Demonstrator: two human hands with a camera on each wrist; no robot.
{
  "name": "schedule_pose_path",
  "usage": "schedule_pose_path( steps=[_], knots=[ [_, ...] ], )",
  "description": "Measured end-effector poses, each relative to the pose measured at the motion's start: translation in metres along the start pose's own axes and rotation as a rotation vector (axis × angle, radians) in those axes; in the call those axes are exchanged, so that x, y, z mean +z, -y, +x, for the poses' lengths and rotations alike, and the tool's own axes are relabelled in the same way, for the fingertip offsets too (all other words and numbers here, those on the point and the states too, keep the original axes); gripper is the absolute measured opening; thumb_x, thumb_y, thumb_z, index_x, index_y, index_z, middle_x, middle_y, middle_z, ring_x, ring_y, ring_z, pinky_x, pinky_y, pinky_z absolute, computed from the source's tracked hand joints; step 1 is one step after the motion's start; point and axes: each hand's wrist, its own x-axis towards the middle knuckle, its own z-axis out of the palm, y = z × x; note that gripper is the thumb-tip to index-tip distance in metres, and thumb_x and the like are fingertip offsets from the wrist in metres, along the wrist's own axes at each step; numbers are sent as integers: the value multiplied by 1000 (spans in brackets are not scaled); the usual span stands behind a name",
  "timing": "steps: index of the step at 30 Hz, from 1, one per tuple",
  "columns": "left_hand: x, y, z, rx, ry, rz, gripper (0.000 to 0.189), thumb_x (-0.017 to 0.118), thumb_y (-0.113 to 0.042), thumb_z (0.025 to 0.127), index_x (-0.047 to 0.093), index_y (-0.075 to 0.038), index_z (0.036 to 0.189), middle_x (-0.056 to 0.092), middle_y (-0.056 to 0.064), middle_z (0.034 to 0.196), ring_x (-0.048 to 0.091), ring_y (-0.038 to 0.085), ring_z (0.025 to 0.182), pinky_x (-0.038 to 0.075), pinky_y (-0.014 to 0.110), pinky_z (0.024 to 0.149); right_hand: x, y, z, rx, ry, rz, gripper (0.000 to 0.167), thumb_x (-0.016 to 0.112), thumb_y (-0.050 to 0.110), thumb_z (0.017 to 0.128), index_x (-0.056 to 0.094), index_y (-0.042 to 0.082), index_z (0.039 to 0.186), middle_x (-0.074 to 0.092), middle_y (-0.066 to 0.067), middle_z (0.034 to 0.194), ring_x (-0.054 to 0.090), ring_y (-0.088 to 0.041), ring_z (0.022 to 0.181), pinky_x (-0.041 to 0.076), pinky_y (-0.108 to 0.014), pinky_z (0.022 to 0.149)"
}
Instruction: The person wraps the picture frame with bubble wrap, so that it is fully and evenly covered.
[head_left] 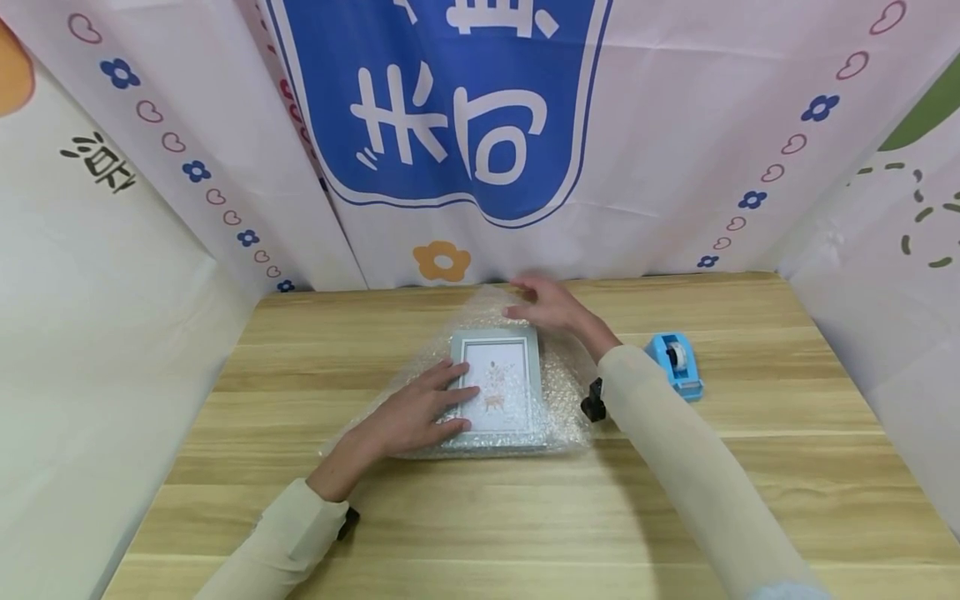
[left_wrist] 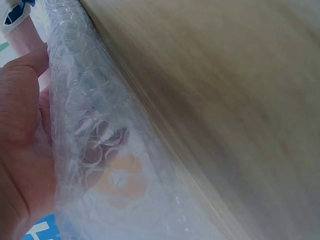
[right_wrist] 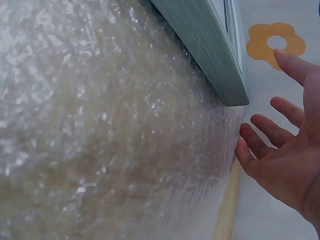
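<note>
A pale grey-green picture frame with a small drawing inside lies on a sheet of bubble wrap. Part of the wrap is folded over the frame's left and lower portions. My left hand presses that fold down with spread fingers, their tips over the frame's left side. In the left wrist view the bubble wrap hides much of the fingers. Beyond the frame's upper right corner, my right hand hovers with loosely bent fingers. The right wrist view shows its fingertips right at the wrap's edge, pinching nothing.
A blue tape dispenser with a roll of tape stands on the wooden table, to the right of my right forearm. A printed cloth backdrop hangs along the table's far edge, with white side panels at left and right.
</note>
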Motion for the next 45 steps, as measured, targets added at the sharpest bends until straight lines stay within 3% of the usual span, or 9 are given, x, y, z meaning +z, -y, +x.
schedule_pose_path(
  steps=[13,18,24,36,45],
  knots=[
    [2,-10,-8,26,-30,6,53,74,-36,102,65,-11,149,44,19,169,33,47,160,35,59,128,-2,4,-2,50,18,24,73,74,41,100,48,10,161,56,-19,159,52,-38,148,44,-53,123],
    [6,-15,-13,43,-55,35,54,76,-36,101,67,-9,146,48,22,166,38,49,157,40,59,126,-5,6,-5,8,10,50,70,75,37,99,51,8,158,61,-22,151,58,-38,141,48,-52,120],
    [6,-16,-13,14,-49,29,55,77,-37,100,67,-11,147,47,19,167,38,46,158,40,58,126,-8,13,-10,-27,12,110,61,74,27,101,55,5,154,65,-22,145,63,-38,135,52,-49,115],
    [7,-13,-13,-5,-47,10,55,75,-41,101,66,-15,149,45,15,169,36,42,159,41,58,125,-12,28,-24,-182,-2,52,36,71,9,102,71,-1,137,77,-19,120,73,-33,113,59,-44,105],
    [9,-11,-15,1,-60,-15,55,75,-42,101,66,-15,149,45,15,169,36,42,160,41,59,125,-11,26,-33,-265,31,60,27,69,6,103,75,-2,128,79,-19,122,74,-31,111,61,-45,104]
  ],
)
